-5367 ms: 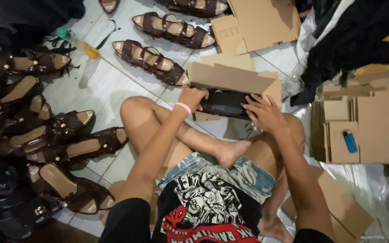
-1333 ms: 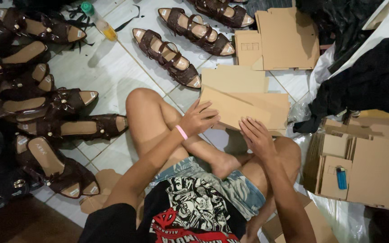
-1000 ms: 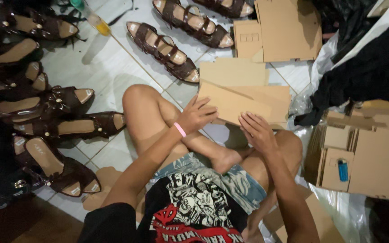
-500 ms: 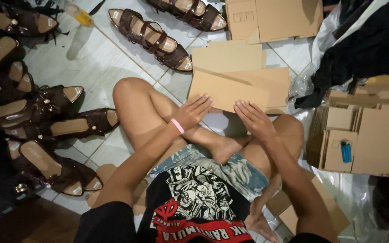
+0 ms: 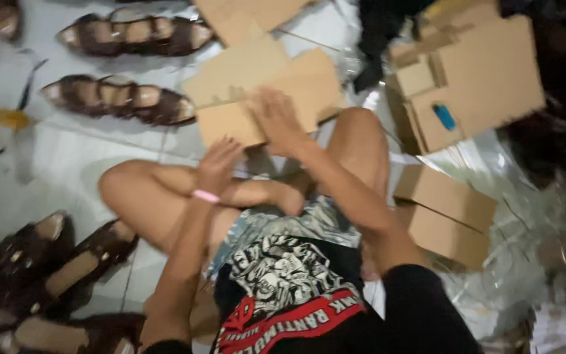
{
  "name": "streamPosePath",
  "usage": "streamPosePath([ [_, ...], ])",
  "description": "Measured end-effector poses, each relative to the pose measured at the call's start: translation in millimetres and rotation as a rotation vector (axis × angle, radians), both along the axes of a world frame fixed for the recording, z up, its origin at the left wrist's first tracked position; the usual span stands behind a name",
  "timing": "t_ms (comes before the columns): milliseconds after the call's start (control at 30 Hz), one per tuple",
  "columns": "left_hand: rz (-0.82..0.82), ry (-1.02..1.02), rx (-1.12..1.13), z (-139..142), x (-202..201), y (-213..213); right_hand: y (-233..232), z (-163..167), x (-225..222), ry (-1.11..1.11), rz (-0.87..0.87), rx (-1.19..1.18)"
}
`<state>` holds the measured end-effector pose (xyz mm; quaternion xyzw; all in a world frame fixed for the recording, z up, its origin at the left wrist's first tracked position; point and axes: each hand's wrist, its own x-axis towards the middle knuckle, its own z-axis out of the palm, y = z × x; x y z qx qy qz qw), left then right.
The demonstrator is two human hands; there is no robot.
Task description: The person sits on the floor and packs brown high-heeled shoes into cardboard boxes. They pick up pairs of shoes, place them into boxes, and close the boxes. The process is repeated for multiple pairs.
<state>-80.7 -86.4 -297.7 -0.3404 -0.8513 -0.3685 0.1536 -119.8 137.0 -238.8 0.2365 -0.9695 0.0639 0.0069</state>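
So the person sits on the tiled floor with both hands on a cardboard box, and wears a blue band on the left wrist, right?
Not quite: the head view shows the band on the left wrist is pink, not blue. The rest holds: left hand and right hand on the cardboard box.

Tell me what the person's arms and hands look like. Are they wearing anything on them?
Both arms are bare from the short black sleeves down. The left hand has a thin pink band around its wrist. The right hand wears nothing: no gloves, rings or watch show, though the picture is blurry.
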Motion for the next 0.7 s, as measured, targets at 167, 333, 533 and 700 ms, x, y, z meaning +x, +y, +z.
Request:
streamPosePath([
  [167,0.622,-0.078,0.442,1,0,-23,23,25,-13,-0.118,-0.029,0.038],
  [333,0.29,-0.373,-0.209,7,-16,-31,166,123,69,0.237,-0.137,-0.007],
  [533,-0.148,0.154,-0.794,9,-42,14,318,163,209,-0.262,-0.745,0.175],
  [700,-0.363,0.158,-0.871,23,-55,35,360,124,260,-0.512,-0.846,0.257],
])
